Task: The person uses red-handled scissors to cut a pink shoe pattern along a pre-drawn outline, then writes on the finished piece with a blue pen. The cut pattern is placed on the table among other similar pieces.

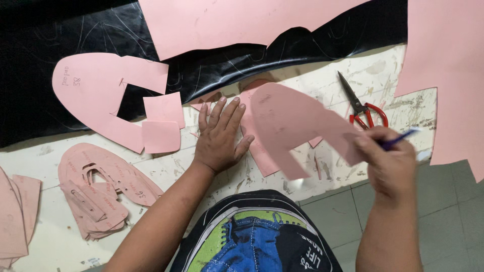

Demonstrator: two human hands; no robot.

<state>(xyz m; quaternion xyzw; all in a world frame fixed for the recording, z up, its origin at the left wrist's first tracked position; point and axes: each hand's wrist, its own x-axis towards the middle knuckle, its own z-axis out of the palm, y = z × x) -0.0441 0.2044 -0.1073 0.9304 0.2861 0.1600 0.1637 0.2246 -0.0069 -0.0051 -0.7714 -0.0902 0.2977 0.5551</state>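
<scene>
Scratched white desk (353, 75), grey tiled floor below | one red scissors (364, 108) near far edge | my left hand (220, 136) flat, fingers spread, on desk | my right hand (385, 161) grips one blue pen (401, 138) and one pink cutout (295, 126)

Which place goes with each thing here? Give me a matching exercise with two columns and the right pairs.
Things:
1. red-handled scissors
2. blue pen
3. stack of pink perforated cardboard patterns
4. two small pink square pieces

Places:
A. held in the right hand
B. lying on the scuffed white table, beyond the right hand
C. left of the left hand, at the edge of the black sheet
D. near the table's front edge, left of the left forearm

Pairs: 1-B, 2-A, 3-D, 4-C
</scene>
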